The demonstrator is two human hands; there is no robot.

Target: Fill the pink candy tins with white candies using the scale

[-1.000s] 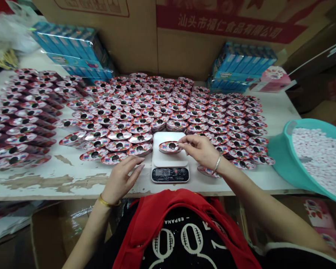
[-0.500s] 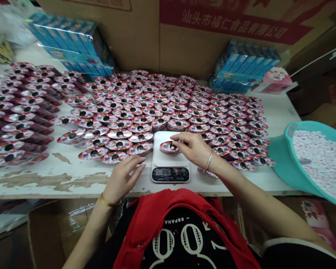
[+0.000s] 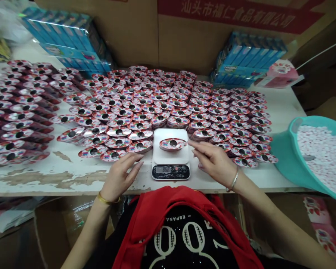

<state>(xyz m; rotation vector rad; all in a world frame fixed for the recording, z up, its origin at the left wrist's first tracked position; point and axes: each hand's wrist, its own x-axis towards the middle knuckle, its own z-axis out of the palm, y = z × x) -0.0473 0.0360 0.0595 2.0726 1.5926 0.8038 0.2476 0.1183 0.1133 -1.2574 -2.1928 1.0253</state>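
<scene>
A small oval-topped carton [image 3: 173,144], pink and red with a dark round hole in its top, stands by itself on a white digital scale [image 3: 170,158]. Digits are lit on the scale's black front panel. Just right of the scale is my right hand [image 3: 217,164], its fingers stretched out and apart, touching neither the carton nor the scale pan. My left hand [image 3: 121,175] hovers at or rests on the table left of the scale, thumb and fingers spread, holding nothing. What lies under my right palm is hidden.
Rows of similar cartons [image 3: 119,132] crowd around the scale, with another block [image 3: 21,125] at far left. Blue wrapped boxes [image 3: 64,35] and more blue boxes [image 3: 240,59] stand behind. A turquoise basin [image 3: 285,149] of small white pieces [image 3: 322,157] sits at right.
My right hand has let go of the carton on the scale and drawn back to the right. The display digits have changed. My left hand has stayed nearly in place.
</scene>
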